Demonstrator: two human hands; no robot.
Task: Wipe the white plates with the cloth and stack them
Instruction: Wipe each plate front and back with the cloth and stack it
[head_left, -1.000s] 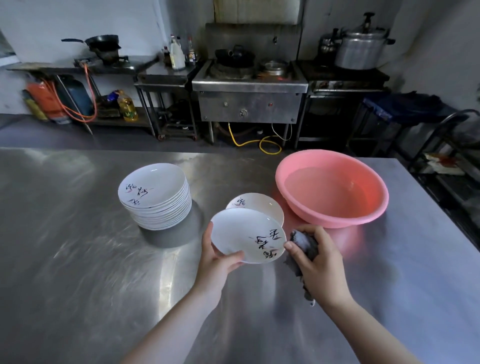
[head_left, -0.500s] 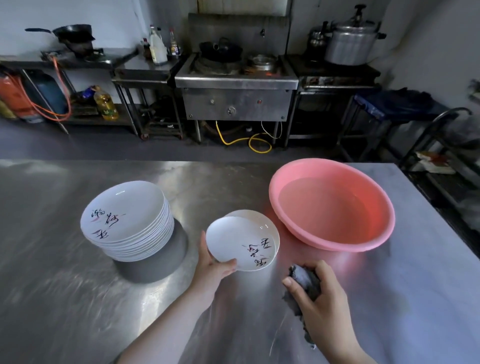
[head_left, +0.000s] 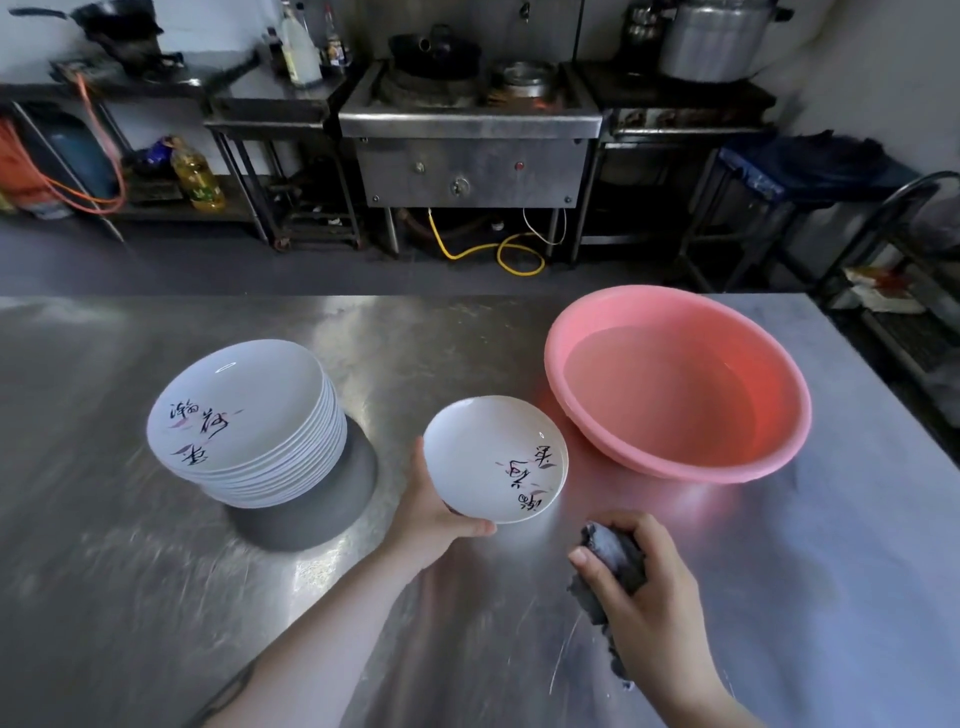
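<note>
My left hand (head_left: 434, 512) grips the near-left rim of a white plate (head_left: 488, 452) with black writing, held face up just left of the pink basin. My right hand (head_left: 644, 592) clutches a bunched dark grey cloth (head_left: 615, 553) near me, apart from the plate. A tall stack of matching white plates (head_left: 244, 415) stands on the steel table (head_left: 156, 597) to the left. Whether the held plate rests on another plate beneath it is hidden.
A pink basin (head_left: 685, 467) with water sits at the right of the table. Beyond the table's far edge are a steel stove (head_left: 467, 124), shelves with bottles, and a large pot (head_left: 711, 41). A metal rack (head_left: 904, 291) stands at the far right.
My left hand has carried the plate away from the cloth and down over the single plate on the table. My right hand with the cloth has drawn back toward me.
</note>
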